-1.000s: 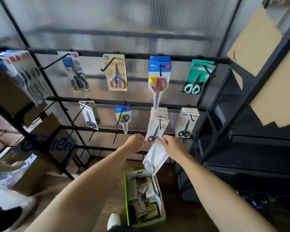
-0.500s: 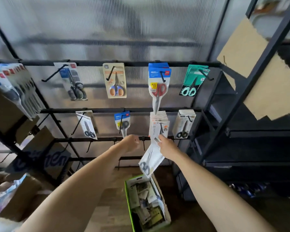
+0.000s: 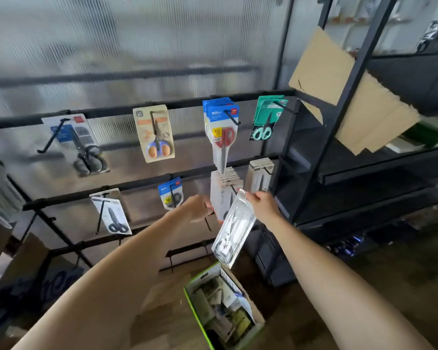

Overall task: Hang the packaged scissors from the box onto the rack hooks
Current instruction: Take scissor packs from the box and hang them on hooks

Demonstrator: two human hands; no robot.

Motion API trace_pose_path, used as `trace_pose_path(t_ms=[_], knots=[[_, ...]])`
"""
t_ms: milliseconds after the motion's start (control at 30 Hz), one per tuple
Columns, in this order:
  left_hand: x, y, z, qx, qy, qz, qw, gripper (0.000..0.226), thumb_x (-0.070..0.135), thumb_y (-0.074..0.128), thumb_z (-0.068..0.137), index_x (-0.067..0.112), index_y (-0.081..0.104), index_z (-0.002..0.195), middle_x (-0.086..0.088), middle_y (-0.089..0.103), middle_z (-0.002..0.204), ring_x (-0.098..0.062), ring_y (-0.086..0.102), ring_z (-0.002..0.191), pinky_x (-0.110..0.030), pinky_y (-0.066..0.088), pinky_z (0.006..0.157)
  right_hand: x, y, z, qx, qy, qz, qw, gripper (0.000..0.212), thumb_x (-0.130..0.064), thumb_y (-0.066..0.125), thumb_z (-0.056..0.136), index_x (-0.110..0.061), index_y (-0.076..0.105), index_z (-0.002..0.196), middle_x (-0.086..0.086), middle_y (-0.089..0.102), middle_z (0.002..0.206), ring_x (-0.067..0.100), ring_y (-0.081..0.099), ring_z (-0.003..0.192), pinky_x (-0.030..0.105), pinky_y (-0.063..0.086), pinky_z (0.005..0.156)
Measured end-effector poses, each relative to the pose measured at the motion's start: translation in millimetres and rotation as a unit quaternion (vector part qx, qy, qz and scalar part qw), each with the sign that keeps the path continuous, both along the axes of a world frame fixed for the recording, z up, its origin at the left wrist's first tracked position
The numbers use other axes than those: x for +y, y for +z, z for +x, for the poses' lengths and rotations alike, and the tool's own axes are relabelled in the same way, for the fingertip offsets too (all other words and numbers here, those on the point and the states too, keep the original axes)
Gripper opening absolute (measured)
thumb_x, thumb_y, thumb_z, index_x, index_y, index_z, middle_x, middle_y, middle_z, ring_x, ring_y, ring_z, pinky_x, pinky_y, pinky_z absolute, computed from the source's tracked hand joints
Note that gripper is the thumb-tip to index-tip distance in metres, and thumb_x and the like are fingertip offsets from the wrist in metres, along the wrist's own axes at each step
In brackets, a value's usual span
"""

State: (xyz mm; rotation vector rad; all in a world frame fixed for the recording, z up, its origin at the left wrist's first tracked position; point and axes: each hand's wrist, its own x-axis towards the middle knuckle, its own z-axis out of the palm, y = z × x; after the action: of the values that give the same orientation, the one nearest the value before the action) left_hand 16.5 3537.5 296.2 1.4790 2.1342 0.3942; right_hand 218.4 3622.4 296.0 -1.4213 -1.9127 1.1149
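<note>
My right hand (image 3: 262,204) pinches the top of a clear packaged scissors (image 3: 234,232), which hangs tilted just in front of a thick stack of white scissors packs (image 3: 224,190) on a middle-row hook. My left hand (image 3: 197,207) is at the left edge of that stack, fingers curled against the packs. Below stands the green-edged box (image 3: 200,315), holding several more packs. The black rack (image 3: 137,111) carries other scissors on its hooks.
Hanging packs include black (image 3: 86,152), orange-handled (image 3: 157,137), red (image 3: 221,132) and mint-green (image 3: 264,122) scissors. A dark shelving unit (image 3: 339,137) with cardboard sheets (image 3: 352,97) stands right. Cardboard boxes (image 3: 25,258) lie on the floor at left.
The view has tilted and shifted, so the rack sits lower right in frame. My right hand has lifted the clear pack's top closer to the white stack's hook. My left hand stays at the stack.
</note>
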Motion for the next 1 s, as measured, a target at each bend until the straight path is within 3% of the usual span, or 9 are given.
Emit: trace_pose_path(t_ms=[100,200,267,367,467,567,733,867,1000], knots=[[5,3,4,-0.011,-0.022,-0.005,1.0,0.022,0.024,0.057,0.094,0.017,0.065,0.113,-0.004,0.064,0.116,-0.021,0.058,0.103,-0.033,0.047,0.09,-8,8,8,-0.061,0.019,-0.001,0.998,0.049,-0.043,0.05,0.1,0.004,0.061,0.092,0.023,0.06,0.086,0.039,0.054,0.078,0.027,0.03,0.049],[7,4,8,-0.017,-0.047,-0.013,0.999,0.025,0.024,0.057,0.094,0.016,0.064,0.117,-0.004,0.063,0.12,-0.02,0.058,0.105,-0.035,0.046,0.093,-5,8,13,-0.083,0.044,-0.01,0.996,0.048,-0.038,0.05,0.1,0.007,0.06,0.112,0.026,0.062,0.109,0.032,0.058,0.084,0.029,0.046,0.063],[11,4,10,-0.02,-0.057,-0.013,0.998,0.026,0.023,0.057,0.095,0.016,0.063,0.119,-0.004,0.063,0.122,-0.02,0.058,0.107,-0.036,0.047,0.095,-4,9,16,-0.07,0.05,-0.024,0.996,0.048,-0.037,0.055,0.098,0.01,0.06,0.107,0.022,0.061,0.094,0.031,0.059,0.082,0.037,0.05,0.072],[20,11,15,-0.017,-0.057,0.013,0.998,0.023,0.024,0.057,0.096,0.015,0.065,0.116,-0.007,0.064,0.12,-0.023,0.061,0.106,-0.035,0.049,0.094,1,12,26,-0.067,0.061,-0.025,0.996,0.035,-0.031,0.059,0.096,0.004,0.062,0.091,0.007,0.05,0.075,0.022,0.048,0.074,0.03,0.037,0.066],[35,22,23,-0.033,-0.04,0.045,0.998,0.021,0.028,0.055,0.096,0.018,0.066,0.11,-0.011,0.066,0.113,-0.026,0.065,0.098,-0.04,0.055,0.089,12,19,41,-0.052,0.041,-0.036,0.997,0.023,-0.034,0.06,0.095,-0.014,0.069,0.1,-0.001,0.059,0.082,0.018,0.054,0.081,0.03,0.046,0.068],[55,35,35,-0.023,-0.051,0.078,0.995,0.019,0.029,0.053,0.097,0.017,0.066,0.105,-0.011,0.067,0.109,-0.028,0.065,0.094,-0.041,0.056,0.086,27,22,55,-0.031,0.018,-0.06,0.998,0.018,-0.037,0.057,0.097,-0.024,0.064,0.086,-0.001,0.057,0.084,0.018,0.057,0.081,0.03,0.053,0.058],[93,46,58,0.004,-0.074,0.091,0.993,0.025,0.021,0.049,0.098,0.009,0.068,0.109,-0.01,0.068,0.106,-0.028,0.064,0.097,-0.036,0.053,0.086,67,19,69,-0.085,0.041,0.0,0.996,0.019,-0.035,0.054,0.1,-0.019,0.064,0.099,-0.004,0.053,0.077,0.014,0.052,0.066,0.021,0.041,0.047],[123,44,75,0.021,-0.08,0.086,0.993,0.021,0.019,0.047,0.098,0.012,0.066,0.096,-0.009,0.069,0.097,-0.024,0.065,0.088,-0.03,0.051,0.074,104,11,69,-0.116,0.049,0.037,0.991,0.032,-0.027,0.051,0.101,-0.021,0.048,0.071,-0.003,0.049,0.069,0.022,0.049,0.073,0.029,0.036,0.06],[153,42,88,0.023,-0.068,0.084,0.994,0.02,0.022,0.05,0.098,0.013,0.067,0.095,-0.007,0.069,0.095,-0.022,0.064,0.085,-0.03,0.048,0.073,141,-1,66,-0.161,0.093,0.042,0.982,0.037,-0.025,0.042,0.103,-0.02,0.033,0.067,0.003,0.047,0.073,0.024,0.047,0.075,0.033,0.032,0.061]])
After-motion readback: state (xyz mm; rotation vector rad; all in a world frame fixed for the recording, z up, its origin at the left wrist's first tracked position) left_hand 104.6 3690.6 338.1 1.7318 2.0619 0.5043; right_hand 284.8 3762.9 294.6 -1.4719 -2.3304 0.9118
